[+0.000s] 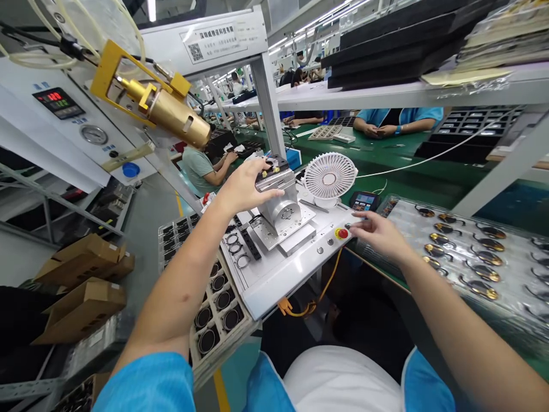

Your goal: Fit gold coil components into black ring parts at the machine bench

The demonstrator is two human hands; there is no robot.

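Both bare arms (182, 280) outstretched, left hand (246, 186) with thumb spread, right hand (381, 234) loosely bent.

The silver, boxy metal fixture (283, 209) looks smooth and shiny; the golden metal cylinder (178, 117), glossy; the round white fan (329, 177), plastic; the brown open boxes (79, 260), matt cardboard.

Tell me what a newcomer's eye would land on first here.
Probably the brass-coloured cylinder in its yellow bracket, upper left. Next, the white fan just right of the metal fixture, where the left hand is. Then the red button at the front of the white base, beside the right hand.
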